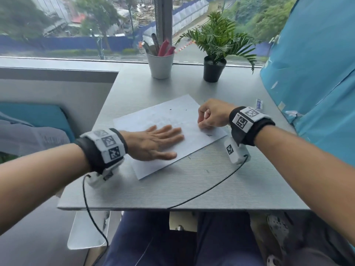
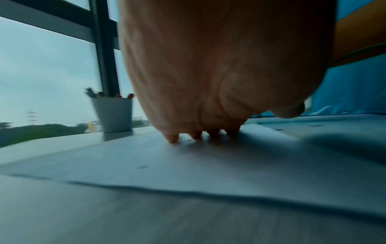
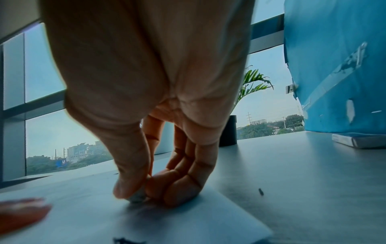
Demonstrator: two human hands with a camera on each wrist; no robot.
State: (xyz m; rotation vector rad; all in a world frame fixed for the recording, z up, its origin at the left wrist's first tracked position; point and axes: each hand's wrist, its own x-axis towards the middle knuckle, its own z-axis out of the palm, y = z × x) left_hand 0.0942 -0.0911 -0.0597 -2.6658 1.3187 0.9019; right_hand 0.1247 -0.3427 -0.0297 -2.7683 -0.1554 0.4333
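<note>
the grey desk (image 1: 192,189) is carrying a single sheet of paper (image 1: 172,112), lying skewed about midway between its near and far edges, with one corner pointing toward the right edge. the sheet is looking thin, light and floppy, so it is likely to slide or buckle under rubbing unless it is being held flat. the left hand (image 1: 153,143) is doing that job, fingers straight and slightly spread, pressing palm-down on the sheet's near-left part. the right hand (image 1: 213,114) is curling over the sheet's right corner, thumb and fingers pinching a small grey eraser (image 3: 137,197) whose tip is touching the paper. the eraser is seeming soft and stubby, best taken low on its sides. dark crumbs (image 1: 209,134) are lying just beside it.
</note>
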